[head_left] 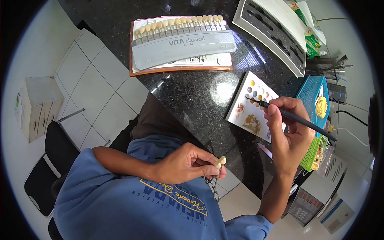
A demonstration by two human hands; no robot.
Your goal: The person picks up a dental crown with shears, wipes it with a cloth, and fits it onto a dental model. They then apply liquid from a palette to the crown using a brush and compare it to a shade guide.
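My left hand [186,163] is closed around scissor-handled forceps [216,195], whose finger rings hang below the fingers. At its fingertips, pale yellow tooth crowns [220,161] stick up beside the thumb. My right hand [286,134] grips a thin dark-handled brush [318,130] like a pen. The fine brush tip points left over a white palette [249,112], right among its small round dabs of yellow, brown, blue and grey paint. Brown and reddish smears lie on the nearer part of the palette, and the right hand covers its right edge.
A VITA classical shade guide [182,45] with a row of tooth tabs lies at the back left on a brown-edged board. A white case [268,34] with dark slots is at the back right. Blue [310,90] and green [308,162] baskets line the counter's right side.
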